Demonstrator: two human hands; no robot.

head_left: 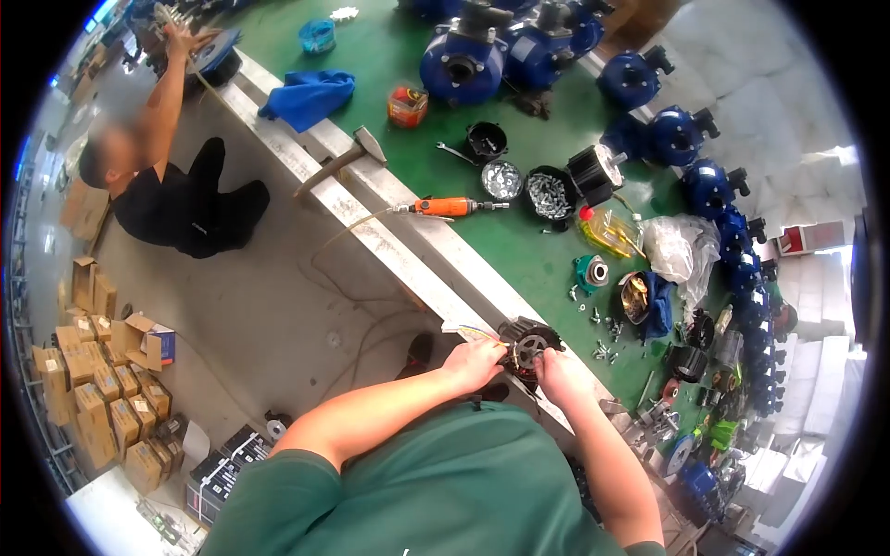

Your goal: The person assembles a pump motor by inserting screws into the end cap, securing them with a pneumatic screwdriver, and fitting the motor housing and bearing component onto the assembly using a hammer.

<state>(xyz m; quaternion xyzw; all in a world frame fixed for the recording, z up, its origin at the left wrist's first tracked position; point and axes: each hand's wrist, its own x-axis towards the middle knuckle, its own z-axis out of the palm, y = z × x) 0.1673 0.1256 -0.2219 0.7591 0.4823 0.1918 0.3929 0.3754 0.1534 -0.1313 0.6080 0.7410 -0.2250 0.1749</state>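
A black finned motor housing [533,335] rests at the near edge of the workbench, its open round end facing up. My left hand [475,364] is closed at its left side, fingers curled by the thin coloured wires [477,331]; what exactly they pinch is too small to make out. On the housing's right rim, my right hand [559,375] has its fingers closed, gripping the housing. An orange power screwdriver [443,207] lies on the bench beyond, and a hammer [345,159] lies farther left across the white rails.
Screws fill a black bowl [551,193] and a metal dish [502,181]. Loose bolts [604,352] are scattered right of my hands. Blue motors [464,69] line the far side. A co-worker [185,199] crouches at left, near stacked cardboard boxes [111,398].
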